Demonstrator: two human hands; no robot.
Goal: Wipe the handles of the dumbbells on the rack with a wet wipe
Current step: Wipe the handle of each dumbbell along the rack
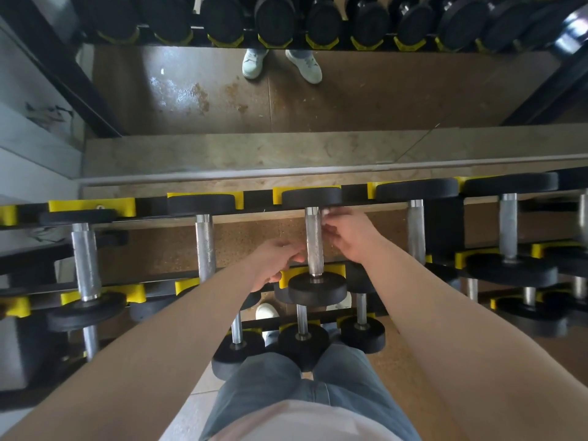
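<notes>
Several black dumbbells with knurled steel handles lie across the top tier of the rack (152,289). The middle dumbbell's handle (314,241) runs between my two hands. My right hand (350,237) grips a white wet wipe (327,214) against the handle's upper right side, near the far weight. My left hand (276,261) touches the handle's lower left side with curled fingers, near the close weight (317,288). Most of the wipe is hidden inside my right hand.
Neighbouring handles stand at left (205,246) and right (416,230). Yellow cradles (92,206) hold the weights. Smaller dumbbells (302,340) sit on the lower tier by my legs. A mirror (286,100) behind the rack reflects the floor and shoes.
</notes>
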